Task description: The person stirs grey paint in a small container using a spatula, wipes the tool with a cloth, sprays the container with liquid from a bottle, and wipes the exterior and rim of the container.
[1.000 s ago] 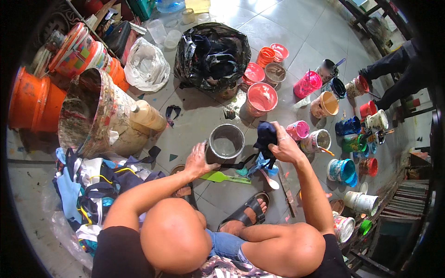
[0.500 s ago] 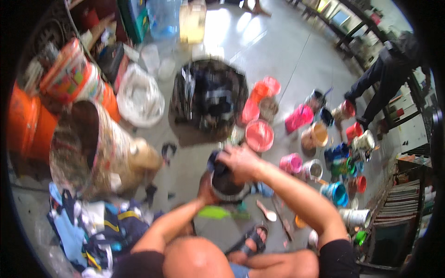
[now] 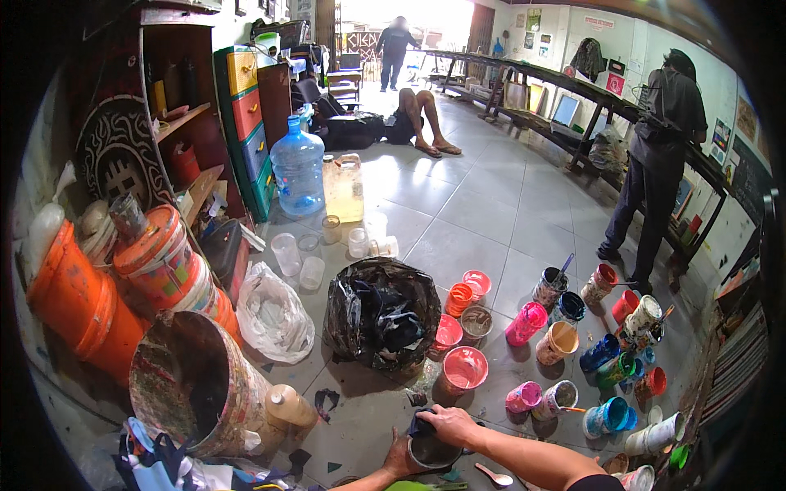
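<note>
While left hand [image 3: 399,461] grips grey metal can [image 3: 431,452] | right hand [image 3: 444,425] presses dark cloth [image 3: 422,425] inside

A grey metal tin [image 3: 432,452], upright and open-topped, stands on the floor between both hands, with a dark cloth [image 3: 422,425] pressed over its rim.

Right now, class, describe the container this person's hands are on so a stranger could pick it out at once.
Start at the big black plastic bag in the middle of the tiled floor, then look straight below it to the picture's lower edge. There a small dark metal tin sits between the left hand and right hand; unlike the bright cups nearby, it is dull grey.
</note>
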The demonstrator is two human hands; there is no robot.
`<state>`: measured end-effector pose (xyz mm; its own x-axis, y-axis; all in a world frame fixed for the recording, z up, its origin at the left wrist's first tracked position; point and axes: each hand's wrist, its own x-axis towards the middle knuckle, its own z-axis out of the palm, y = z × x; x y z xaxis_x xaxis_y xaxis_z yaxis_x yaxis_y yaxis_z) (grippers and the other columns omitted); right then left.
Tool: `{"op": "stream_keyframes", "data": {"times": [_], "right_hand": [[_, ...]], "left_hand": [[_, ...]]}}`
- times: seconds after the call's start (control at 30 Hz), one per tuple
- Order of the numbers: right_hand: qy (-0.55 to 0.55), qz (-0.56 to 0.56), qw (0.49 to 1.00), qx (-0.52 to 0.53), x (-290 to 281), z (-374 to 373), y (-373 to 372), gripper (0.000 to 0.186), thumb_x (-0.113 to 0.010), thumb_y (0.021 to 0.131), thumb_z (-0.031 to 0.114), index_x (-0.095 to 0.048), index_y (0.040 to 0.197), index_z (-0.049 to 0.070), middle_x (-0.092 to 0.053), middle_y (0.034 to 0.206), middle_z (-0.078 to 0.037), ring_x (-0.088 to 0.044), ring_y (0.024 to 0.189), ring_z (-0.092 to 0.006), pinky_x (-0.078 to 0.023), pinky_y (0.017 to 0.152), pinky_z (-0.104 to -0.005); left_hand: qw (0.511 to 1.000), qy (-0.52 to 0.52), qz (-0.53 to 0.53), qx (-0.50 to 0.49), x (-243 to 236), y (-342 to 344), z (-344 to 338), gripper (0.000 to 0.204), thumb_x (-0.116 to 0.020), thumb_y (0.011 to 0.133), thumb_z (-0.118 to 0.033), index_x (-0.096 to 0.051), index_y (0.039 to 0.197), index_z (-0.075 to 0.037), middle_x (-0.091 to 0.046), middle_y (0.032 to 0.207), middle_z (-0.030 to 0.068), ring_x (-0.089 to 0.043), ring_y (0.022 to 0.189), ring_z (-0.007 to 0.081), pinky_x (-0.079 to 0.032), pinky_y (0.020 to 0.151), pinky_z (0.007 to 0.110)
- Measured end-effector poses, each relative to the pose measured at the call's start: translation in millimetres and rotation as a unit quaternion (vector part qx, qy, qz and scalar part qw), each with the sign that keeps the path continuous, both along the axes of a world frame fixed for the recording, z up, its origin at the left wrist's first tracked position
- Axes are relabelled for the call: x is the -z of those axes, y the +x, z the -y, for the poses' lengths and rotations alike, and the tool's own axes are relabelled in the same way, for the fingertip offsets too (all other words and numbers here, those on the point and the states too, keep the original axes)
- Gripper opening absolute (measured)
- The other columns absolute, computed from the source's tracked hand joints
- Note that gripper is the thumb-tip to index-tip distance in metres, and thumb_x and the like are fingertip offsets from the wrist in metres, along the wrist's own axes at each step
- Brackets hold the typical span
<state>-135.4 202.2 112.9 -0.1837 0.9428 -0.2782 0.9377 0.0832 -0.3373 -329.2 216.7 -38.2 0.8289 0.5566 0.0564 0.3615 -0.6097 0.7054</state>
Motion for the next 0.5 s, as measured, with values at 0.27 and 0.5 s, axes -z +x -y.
{"op": "stream_keyframes", "data": {"times": [0.27,0.5], "right_hand": [[0.038,-0.077,0.982,0.171,20.3,14.2,21.0,0.043,-0.069,0.085,0.023,-0.060,0.126,0.013,-0.068,0.111,-0.019,-0.066,0.104,-0.0405,-0.053,0.088,-0.0502],[0.005,-0.216,0.929,0.302,28.7,16.7,32.0,0.038,-0.074,0.083,0.022,-0.067,0.118,0.010,-0.072,0.109,-0.020,-0.069,0.104,-0.0372,-0.054,0.092,-0.0446]], "left_hand": [[0.996,-0.039,0.066,-0.053,-20.6,3.3,-6.7,0.110,-0.089,0.062,-0.057,-0.041,0.148,-0.008,-0.049,0.145,0.0161,-0.043,0.138,0.0363,-0.022,0.119,0.060],[0.981,-0.064,0.130,-0.131,-24.1,-10.7,-2.0,0.108,-0.093,0.059,-0.051,-0.045,0.145,-0.006,-0.050,0.145,0.0172,-0.045,0.137,0.0370,-0.030,0.118,0.051]]}}
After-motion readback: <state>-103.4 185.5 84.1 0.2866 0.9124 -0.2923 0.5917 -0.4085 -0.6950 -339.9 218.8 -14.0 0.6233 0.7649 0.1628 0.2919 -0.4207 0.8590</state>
